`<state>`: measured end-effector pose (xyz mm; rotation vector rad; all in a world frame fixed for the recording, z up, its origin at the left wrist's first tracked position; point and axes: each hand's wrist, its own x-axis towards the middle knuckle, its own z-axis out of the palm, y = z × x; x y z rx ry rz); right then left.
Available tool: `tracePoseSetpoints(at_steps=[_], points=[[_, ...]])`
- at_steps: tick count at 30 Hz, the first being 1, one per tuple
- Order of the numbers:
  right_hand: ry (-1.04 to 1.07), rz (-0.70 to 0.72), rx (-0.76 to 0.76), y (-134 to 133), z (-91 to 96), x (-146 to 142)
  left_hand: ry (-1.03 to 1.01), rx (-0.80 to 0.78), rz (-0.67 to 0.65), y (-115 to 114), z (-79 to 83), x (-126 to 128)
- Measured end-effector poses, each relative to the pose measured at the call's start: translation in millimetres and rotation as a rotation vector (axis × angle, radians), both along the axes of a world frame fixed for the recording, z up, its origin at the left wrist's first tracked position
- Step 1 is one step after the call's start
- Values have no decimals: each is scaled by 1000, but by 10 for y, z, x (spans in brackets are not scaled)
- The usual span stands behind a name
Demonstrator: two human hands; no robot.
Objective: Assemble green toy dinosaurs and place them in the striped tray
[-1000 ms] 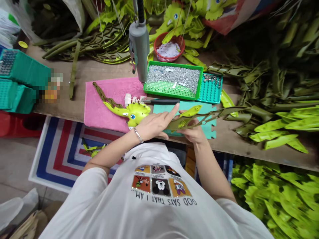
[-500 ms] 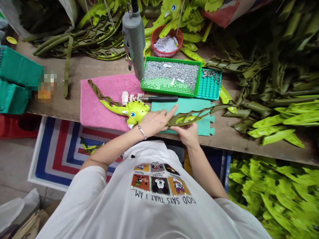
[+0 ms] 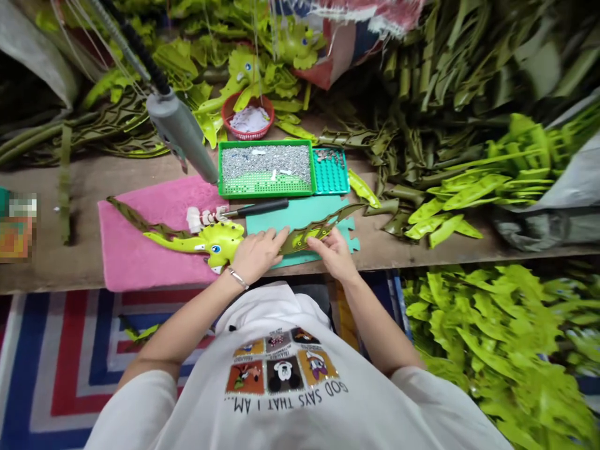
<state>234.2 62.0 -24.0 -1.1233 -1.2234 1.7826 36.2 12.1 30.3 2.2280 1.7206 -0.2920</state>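
A yellow-green plastic dinosaur head (image 3: pixel 218 245) with a blue eye and a frill lies partly on the pink cloth (image 3: pixel 131 250). An olive strip (image 3: pixel 154 226) stretches out to its left. My left hand (image 3: pixel 259 255) is closed over the dinosaur toy just right of the head, hiding the part beneath. Right of that hand a curved olive plastic strip (image 3: pixel 300 236) with cut-outs shows yellow-green inside. My right hand (image 3: pixel 335 251) pinches the near edge of this strip, thumb on top. Whether strip and head are joined is hidden under my left hand.
A black-handled tool (image 3: pixel 262 207) lies behind my left hand, beside small white parts (image 3: pixel 199 217). Farther back are a green tray of screws (image 3: pixel 267 190), a teal tray (image 3: pixel 330 181) and a red basket (image 3: pixel 248 134). A grey hanging power screwdriver (image 3: pixel 180 128) leans overhead. Plastic parts (image 3: pixel 440 206) pile up rightward.
The camera view has shifted to the right. My right thumb has moved onto the top of the olive strip, and my left index finger is no longer pointing outward.
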Motion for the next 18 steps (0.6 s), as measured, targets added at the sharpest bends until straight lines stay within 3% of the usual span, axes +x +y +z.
tracePoseSetpoints(at_steps=[3, 4, 7, 9, 13, 16, 18], points=[[-211, 204, 181, 324, 60, 317, -54, -64, 58, 21, 79, -63], [-332, 168, 289, 471, 68, 441, -66, -91, 83, 33, 113, -83], [-811, -180, 694, 948, 28, 731, -109, -181, 116, 93, 195, -118], [-1055, -217, 838, 1214, -28, 804, -144, -259, 106, 150, 219, -129], [-1306, -110, 759, 1437, -24, 755, -272, -414, 73, 284, 196, -178], [-1302, -208, 725, 1336, 193, 678, -490, -520, 26, 380, 130, -247], [-1222, -172, 807, 1168, 394, 602, -612, -569, 58, 434, 79, -288]])
